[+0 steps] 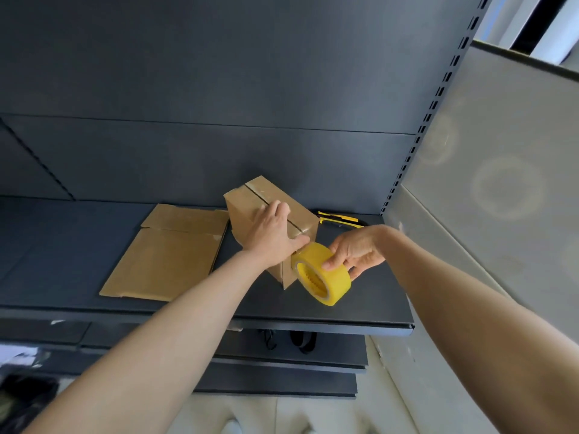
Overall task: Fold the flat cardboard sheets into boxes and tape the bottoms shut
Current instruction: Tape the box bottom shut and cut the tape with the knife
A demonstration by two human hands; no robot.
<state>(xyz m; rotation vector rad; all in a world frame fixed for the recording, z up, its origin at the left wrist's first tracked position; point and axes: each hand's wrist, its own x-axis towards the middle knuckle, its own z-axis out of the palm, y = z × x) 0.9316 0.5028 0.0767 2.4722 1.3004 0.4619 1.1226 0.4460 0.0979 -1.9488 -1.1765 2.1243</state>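
Box [250, 200] on dark shelf [369, 302], centre, seam up, tape along seam | left hand [272, 234] flat on box top, fingers straight, pressing | right hand [355, 250] grips yellow tape roll [322, 274] at box's near right corner | flat sheets [166, 255] left of box | yellow-black cutter [340, 219] far right, behind box

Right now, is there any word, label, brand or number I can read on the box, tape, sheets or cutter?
No readable text anywhere.
Box: plain brown faces.
Tape roll: plain yellow; core too blurred to tell.
Flat sheets: blank.
Cutter: too small to tell.
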